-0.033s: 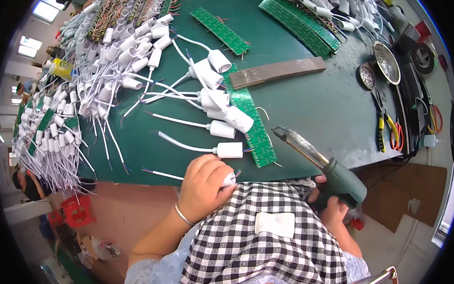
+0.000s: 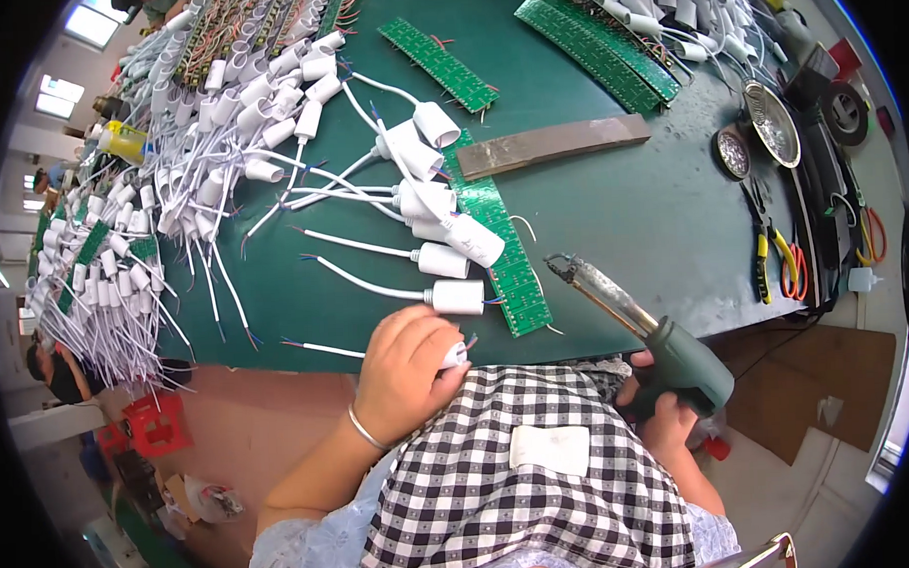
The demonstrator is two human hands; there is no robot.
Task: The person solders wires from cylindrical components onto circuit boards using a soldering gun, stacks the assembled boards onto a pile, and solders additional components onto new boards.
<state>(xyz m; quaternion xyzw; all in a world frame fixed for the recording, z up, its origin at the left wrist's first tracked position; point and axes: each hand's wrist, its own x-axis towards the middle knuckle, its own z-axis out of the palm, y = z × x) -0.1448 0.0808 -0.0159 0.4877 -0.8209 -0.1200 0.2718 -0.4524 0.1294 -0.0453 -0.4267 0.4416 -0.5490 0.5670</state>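
Observation:
At the table's near edge my left hand (image 2: 402, 371) is closed around a white lamp holder (image 2: 456, 355). Its white cable (image 2: 322, 349) runs out to the left across the table, and thin wires stick out of its right end. My right hand (image 2: 670, 425) grips the dark green handle of a soldering gun (image 2: 693, 368), whose metal tip points up and left over the table. Between the hands and a little beyond lies a long green circuit board (image 2: 520, 297). Several lamp holders with cables (image 2: 457, 296) rest along its left side, the nearest with wires touching the board.
A flat brown bar (image 2: 560, 145) lies across the board's far end. Heaped lamp holders (image 2: 206, 183) cover the left side. More green boards (image 2: 602, 54) are at the back. To the right are a small round tin (image 2: 732, 154), a metal dish (image 2: 772, 123), yellow-handled pliers (image 2: 763, 263) and scissors (image 2: 794, 272).
The cable of the nearest lamp holder beside the board was blurred at its free end and now shows sharply, slightly shifted. Both hands keep nearly the same place and grip.

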